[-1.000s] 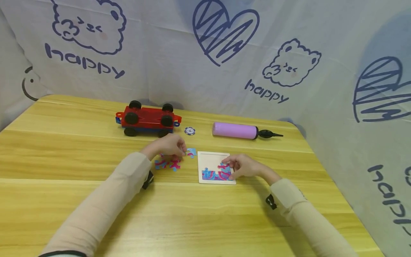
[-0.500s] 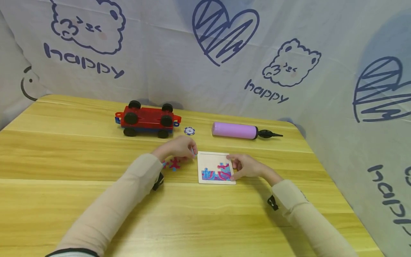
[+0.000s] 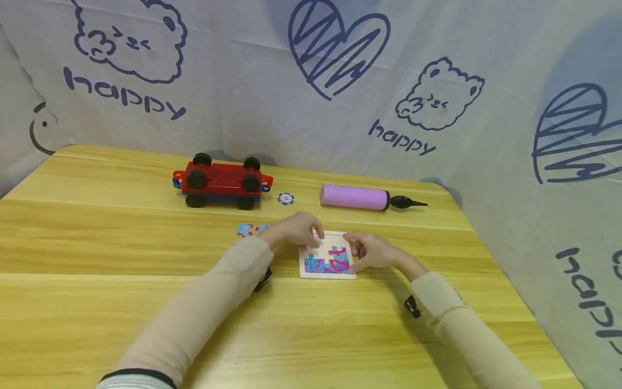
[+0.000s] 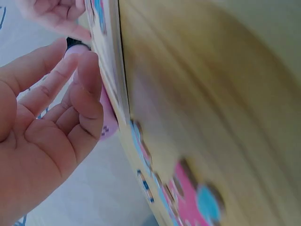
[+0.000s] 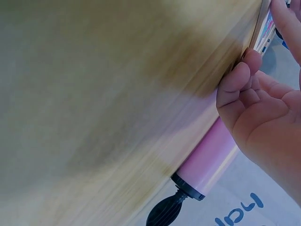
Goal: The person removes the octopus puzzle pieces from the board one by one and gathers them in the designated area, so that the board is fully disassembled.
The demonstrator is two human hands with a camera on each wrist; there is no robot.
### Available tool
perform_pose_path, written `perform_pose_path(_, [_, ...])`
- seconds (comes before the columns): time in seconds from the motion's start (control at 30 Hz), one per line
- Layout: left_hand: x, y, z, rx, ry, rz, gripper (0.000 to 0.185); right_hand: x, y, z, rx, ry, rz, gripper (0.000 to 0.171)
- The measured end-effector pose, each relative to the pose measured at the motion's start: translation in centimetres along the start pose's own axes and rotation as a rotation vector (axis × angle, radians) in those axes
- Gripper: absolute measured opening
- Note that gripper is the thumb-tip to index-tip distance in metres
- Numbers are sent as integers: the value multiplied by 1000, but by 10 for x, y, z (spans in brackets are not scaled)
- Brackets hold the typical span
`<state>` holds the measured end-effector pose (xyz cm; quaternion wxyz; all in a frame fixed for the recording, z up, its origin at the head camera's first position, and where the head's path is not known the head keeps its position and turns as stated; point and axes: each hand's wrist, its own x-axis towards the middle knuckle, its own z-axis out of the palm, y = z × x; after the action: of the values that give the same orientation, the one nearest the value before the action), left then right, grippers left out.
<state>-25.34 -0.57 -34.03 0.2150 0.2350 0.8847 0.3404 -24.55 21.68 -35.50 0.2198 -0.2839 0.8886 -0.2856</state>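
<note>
Your left hand (image 3: 297, 229) is sitting over the top left corner of the puzzle tray (image 3: 326, 256), fingers bent down onto the bare cream part of the board. From the head view it looks like the fingertips are pressing something small there, but I can't tell if there's actually a piece pinched under them. In the left wrist view that hand (image 4: 44, 122) shows loosely curled fingers (image 4: 87, 84) right against the tray's edge (image 4: 110, 70), nothing clearly held.

Your right hand (image 3: 376, 253) is on the right side of the tray, thumb and fingers curled round its right edge, steadying it. The right wrist view backs that up: fingertips (image 5: 242, 77) touching the tray's rim (image 5: 262, 26) where it lies on the desk (image 3: 146, 302).

The tray lies flat near the middle of the desk, between both hands. Its lower half already has blue and pink puzzle pieces (image 3: 330, 262) fitted in, the upper half is bare. A few loose pieces (image 3: 248, 229) lie on the desk just left of your left hand, partly hidden behind the wrist.

Further back there's a red toy car (image 3: 222, 183), a small round chip (image 3: 285, 199) just right of it, and a pink pump (image 3: 357, 197) with a black nozzle lying on its side, all well apart from the hands. A printed cloth (image 3: 340, 81) hangs behind the desk
</note>
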Motion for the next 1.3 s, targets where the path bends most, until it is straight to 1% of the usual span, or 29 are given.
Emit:
perform_pose_path(0.1, [5,6,5,5,-16,-33,22,0,1,0,8,5,-4,74])
perform_pose_path(0.2, [8,10,9,49,-26,-43,29,0,2,0,25,8,-10,74])
perform_pose_path(0.27, [10,13,11,89,-31,-33,32,-1,2,0,38,9,-12,75])
perform_pose_path(0.33, [11,15,12,137,-31,-7,35,-1,3,0,45,8,-17,76])
perform_pose_path(0.43, [12,18,14,171,-38,16,38,-1,5,0,45,10,-29,77])
perform_pose_path(0.5, [12,21,15,176,-42,19,39,-1,7,0,44,14,-38,76])
perform_pose_path(0.67, [13,25,18,167,-55,-5,41,-1,8,1,17,27,-51,71])
perform_pose_path(0.8, [16,26,22,188,-51,-17,41,-1,7,2,2,33,-60,68])
perform_pose_path(1.03, [18,28,26,179,-56,-36,46,-1,4,2,41,33,-52,69])
perform_pose_path(1.3, [22,30,28,148,-64,-61,45,0,6,2,69,43,-50,70])
